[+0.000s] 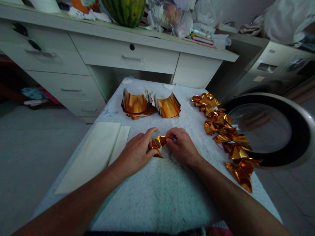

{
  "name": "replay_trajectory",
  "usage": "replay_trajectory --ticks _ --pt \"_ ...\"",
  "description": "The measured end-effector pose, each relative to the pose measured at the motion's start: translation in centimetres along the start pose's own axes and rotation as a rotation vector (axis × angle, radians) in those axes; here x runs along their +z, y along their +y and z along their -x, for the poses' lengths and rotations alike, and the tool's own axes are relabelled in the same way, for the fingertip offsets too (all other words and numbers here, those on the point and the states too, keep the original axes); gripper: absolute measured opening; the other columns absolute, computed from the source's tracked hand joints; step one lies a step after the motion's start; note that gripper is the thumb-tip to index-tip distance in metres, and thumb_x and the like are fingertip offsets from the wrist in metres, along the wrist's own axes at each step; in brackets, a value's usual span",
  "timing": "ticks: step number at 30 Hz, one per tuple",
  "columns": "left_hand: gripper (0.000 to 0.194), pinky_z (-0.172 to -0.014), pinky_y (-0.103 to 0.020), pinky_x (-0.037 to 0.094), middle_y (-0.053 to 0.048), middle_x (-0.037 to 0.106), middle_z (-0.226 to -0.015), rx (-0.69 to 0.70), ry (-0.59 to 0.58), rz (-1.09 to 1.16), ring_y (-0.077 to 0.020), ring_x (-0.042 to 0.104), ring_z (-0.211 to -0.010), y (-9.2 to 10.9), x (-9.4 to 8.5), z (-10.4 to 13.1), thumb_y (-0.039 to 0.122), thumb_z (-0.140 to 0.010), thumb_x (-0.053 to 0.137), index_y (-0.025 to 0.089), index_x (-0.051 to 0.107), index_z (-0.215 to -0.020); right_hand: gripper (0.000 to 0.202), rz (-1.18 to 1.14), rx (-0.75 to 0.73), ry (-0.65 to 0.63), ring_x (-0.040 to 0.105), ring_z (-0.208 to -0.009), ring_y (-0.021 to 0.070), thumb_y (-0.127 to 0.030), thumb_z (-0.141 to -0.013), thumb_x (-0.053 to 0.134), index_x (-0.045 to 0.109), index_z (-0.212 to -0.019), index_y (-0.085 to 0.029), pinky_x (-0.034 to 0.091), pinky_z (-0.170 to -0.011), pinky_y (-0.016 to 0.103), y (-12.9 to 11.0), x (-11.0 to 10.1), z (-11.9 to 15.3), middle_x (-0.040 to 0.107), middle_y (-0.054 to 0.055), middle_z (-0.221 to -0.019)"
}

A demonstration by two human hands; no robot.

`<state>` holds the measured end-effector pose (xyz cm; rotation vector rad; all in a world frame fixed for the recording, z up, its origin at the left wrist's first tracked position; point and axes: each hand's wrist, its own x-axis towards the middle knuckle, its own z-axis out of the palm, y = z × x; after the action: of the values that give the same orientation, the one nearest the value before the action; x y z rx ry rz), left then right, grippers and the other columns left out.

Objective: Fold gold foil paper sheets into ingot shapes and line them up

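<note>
Between my hands, over the middle of the cloth-covered table (157, 196), is a piece of shiny gold foil paper (159, 142), partly folded and creased. My left hand (139, 149) grips its left side with thumb and fingers. At its right end, my right hand (181, 144) pinches the foil between thumb and fingertips. Beyond the hands lie two stacks of curved gold foil sheets, a left stack (136, 104) and a right stack (168, 106). Several folded gold foil pieces (220, 121) form a row along the table's right side. My fingers cover part of the held foil.
Pale folded paper sheets (94, 152) lie on the table's left. Behind stands a white desk (133, 55) with drawers, a watermelon (125, 11) and a glass bowl (169, 13) on top. A washing machine's open round door (300, 131) borders the table's right edge.
</note>
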<state>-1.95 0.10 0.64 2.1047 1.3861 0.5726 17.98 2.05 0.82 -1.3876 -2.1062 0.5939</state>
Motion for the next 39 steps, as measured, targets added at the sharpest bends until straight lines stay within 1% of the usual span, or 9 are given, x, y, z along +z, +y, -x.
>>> replay_trajectory --ticks 4,7,10,13,17,24,31,35,39 --pt "0.056 -0.070 -0.030 0.045 0.005 0.057 -0.077 -0.044 0.055 0.168 -0.0159 0.059 -0.071 0.3 -0.5 -0.3 0.015 -0.082 0.057 0.023 0.039 -0.134 0.009 -0.151 0.095 0.024 0.051 -0.072 0.0148 -0.011 -0.082 0.056 0.058 -0.080 -0.020 0.039 -0.069 0.028 0.1 -0.1 0.3 0.057 -0.001 -0.073" --pt "0.045 -0.068 -0.028 0.047 0.003 0.059 -0.084 -0.084 0.156 0.294 -0.0144 0.061 -0.071 0.3 -0.8 -0.6 0.017 -0.083 0.055 0.024 0.046 -0.127 0.008 -0.273 0.142 0.003 0.050 -0.065 0.0125 -0.014 -0.082 0.055 0.055 -0.087 -0.021 0.038 -0.062 0.025 0.1 0.0 0.5 0.054 -0.004 -0.069" --pt "0.028 -0.068 -0.029 0.049 0.000 0.062 -0.094 -0.102 0.228 0.338 -0.0146 0.063 -0.076 -0.1 -0.8 -0.7 0.019 -0.085 0.053 0.023 0.055 -0.113 0.008 -0.326 0.102 -0.016 0.049 -0.062 0.0111 -0.014 -0.082 0.054 0.053 -0.087 -0.021 0.037 -0.059 0.023 0.0 0.1 0.6 0.051 -0.005 -0.068" --pt "0.015 -0.076 -0.031 0.050 -0.001 0.064 -0.094 -0.074 0.257 0.271 -0.0163 0.063 -0.084 -0.4 -0.8 -0.7 0.018 -0.086 0.051 0.022 0.060 -0.097 0.010 -0.305 0.032 -0.037 0.049 -0.063 0.0110 -0.011 -0.080 0.052 0.054 -0.082 -0.021 0.038 -0.061 0.023 0.0 0.1 0.7 0.052 -0.005 -0.069" --pt "0.018 -0.082 -0.034 0.049 -0.002 0.064 -0.093 -0.013 0.260 0.139 -0.0178 0.062 -0.089 -0.3 -1.1 -0.9 0.012 -0.086 0.047 0.021 0.063 -0.089 0.015 -0.242 0.005 -0.071 0.052 -0.066 0.0118 -0.008 -0.079 0.052 0.059 -0.084 -0.020 0.040 -0.065 0.024 -0.1 -0.1 0.8 0.058 -0.003 -0.073" --pt "0.022 -0.083 -0.034 0.050 -0.003 0.060 -0.096 0.072 0.243 -0.013 -0.0177 0.061 -0.090 0.2 -1.0 -0.8 0.008 -0.088 0.046 0.021 0.064 -0.091 0.012 -0.122 -0.062 -0.109 0.054 -0.073 0.0144 -0.010 -0.083 0.057 0.061 -0.086 -0.021 0.040 -0.071 0.027 -0.4 -0.2 0.9 0.063 -0.002 -0.075" --pt "0.022 -0.083 -0.033 0.049 -0.004 0.060 -0.098 0.110 0.202 -0.103 -0.0184 0.059 -0.092 -0.3 -0.2 -0.9 0.006 -0.090 0.045 0.018 0.064 -0.094 0.016 0.018 -0.089 -0.116 0.052 -0.071 0.0150 -0.006 -0.079 0.056 0.060 -0.085 -0.020 0.036 -0.072 0.029 -0.6 -0.3 0.9 0.060 -0.002 -0.070" --pt "0.022 -0.081 -0.034 0.049 -0.005 0.061 -0.095 0.124 0.125 -0.255 -0.0201 0.058 -0.090 -0.4 0.1 -0.9 0.006 -0.089 0.047 0.018 0.065 -0.094 0.017 0.108 -0.111 -0.175 0.051 -0.073 0.0156 -0.004 -0.078 0.053 0.061 -0.080 -0.019 0.033 -0.074 0.031 -0.9 -0.3 0.8 0.061 -0.001 -0.072" --pt "0.020 -0.085 -0.039 0.048 -0.007 0.062 -0.100 0.165 0.147 -0.392 -0.0238 0.054 -0.093 -0.6 0.2 -0.9 0.008 -0.088 0.051 0.018 0.067 -0.095 0.017 0.138 -0.109 -0.193 0.052 -0.080 0.0173 -0.006 -0.080 0.055 0.065 -0.084 -0.019 0.034 -0.077 0.032 -0.8 -0.2 0.9 0.062 0.002 -0.081"
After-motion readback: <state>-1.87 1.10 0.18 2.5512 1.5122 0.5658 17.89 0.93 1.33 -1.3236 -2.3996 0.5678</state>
